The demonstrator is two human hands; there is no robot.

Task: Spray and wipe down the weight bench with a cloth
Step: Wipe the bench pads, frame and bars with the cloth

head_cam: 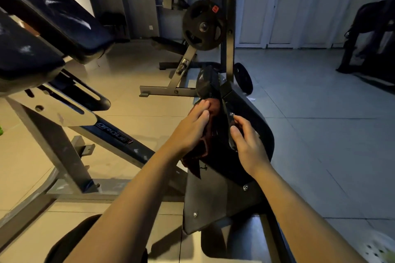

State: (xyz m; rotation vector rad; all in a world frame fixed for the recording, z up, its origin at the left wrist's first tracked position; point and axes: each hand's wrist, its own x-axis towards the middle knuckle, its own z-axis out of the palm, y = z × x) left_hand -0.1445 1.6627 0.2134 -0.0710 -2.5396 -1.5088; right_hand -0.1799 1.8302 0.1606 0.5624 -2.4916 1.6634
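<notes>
Weight bench pad upper left, frame below. Left hand, fingers flat, presses dark red cloth against black seat pad at centre. Right hand curls round the pad's metal bracket. Weight plate behind.

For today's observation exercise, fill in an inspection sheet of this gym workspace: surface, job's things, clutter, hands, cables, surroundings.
Surface: tiled floor, partly in dim light.
Job's things: dark red cloth on the black pad; bench at left; no spray bottle seen.
Clutter: nothing seen.
Hands: left hand presses the cloth, fingers straight; right hand holds the pad's bracket.
Cables: nothing seen.
Surroundings: weight plate on a rack, pale doors behind.
</notes>
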